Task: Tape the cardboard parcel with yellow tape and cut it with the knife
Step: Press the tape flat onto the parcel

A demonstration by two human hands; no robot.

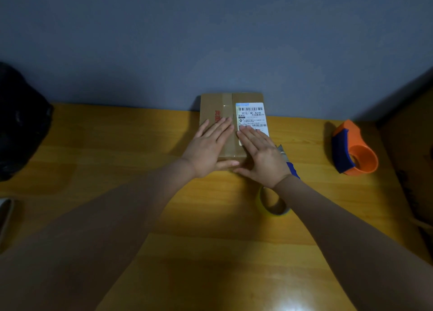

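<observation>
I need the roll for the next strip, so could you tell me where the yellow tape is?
The yellow tape lies on the wooden table, near side of the parcel, partly under the right forearm.

Brown cardboard parcel (214,106) with red lettering and a glossy tan tape strip (227,104) along its middle seam. White shipping label (250,113) with black barcodes and black text. Yellow tape roll (273,202) with a brown inner core. Orange tape dispenser (356,149) with a dark blue guard. Knife (291,167) with a blue handle and grey blade. Desk (210,240) in yellow-orange wood grain. Wall (210,41) plain grey-blue. Black bag (21,120).
</observation>
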